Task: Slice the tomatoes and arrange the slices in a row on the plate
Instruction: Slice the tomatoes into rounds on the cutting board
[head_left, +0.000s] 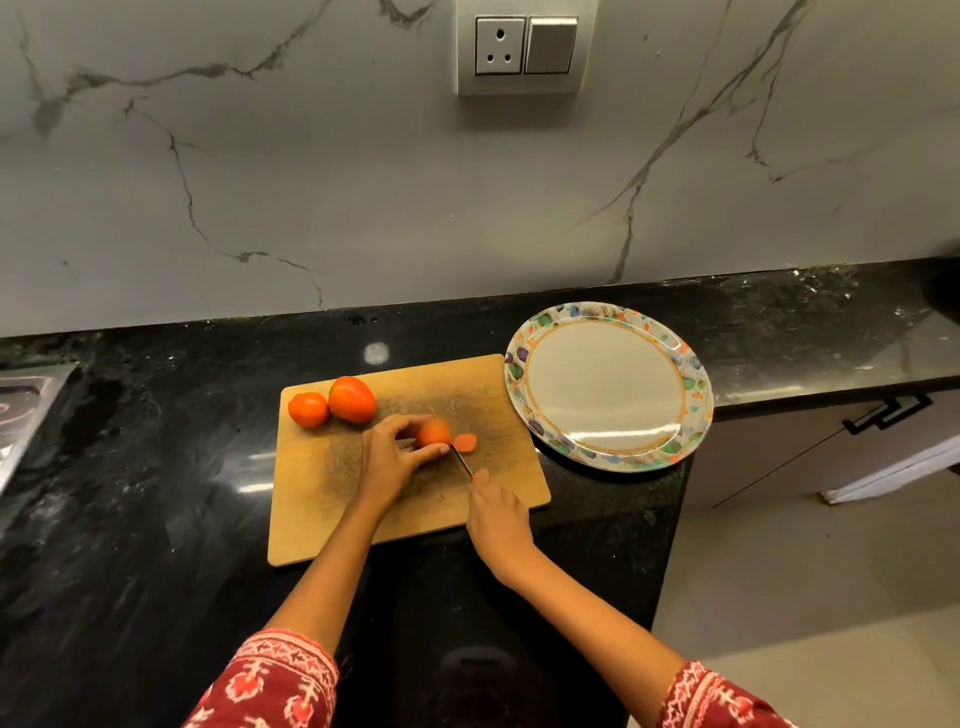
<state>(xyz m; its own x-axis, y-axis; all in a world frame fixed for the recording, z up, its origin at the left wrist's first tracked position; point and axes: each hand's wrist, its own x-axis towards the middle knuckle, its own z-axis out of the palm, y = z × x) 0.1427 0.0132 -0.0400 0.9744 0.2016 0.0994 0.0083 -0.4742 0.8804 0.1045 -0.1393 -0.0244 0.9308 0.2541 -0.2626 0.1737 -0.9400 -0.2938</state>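
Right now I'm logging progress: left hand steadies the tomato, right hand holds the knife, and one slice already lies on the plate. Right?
Not quite. In the head view the slice lies on the cutting board, beside the tomato; the plate holds none.

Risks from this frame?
1. The left hand grips the tomato with fingertips right beside the knife; a slip may nick them.
2. Two whole tomatoes sit loose near the cutting board edge and may roll off.
3. The plate overhangs the counter edge; a nudge might tip it.
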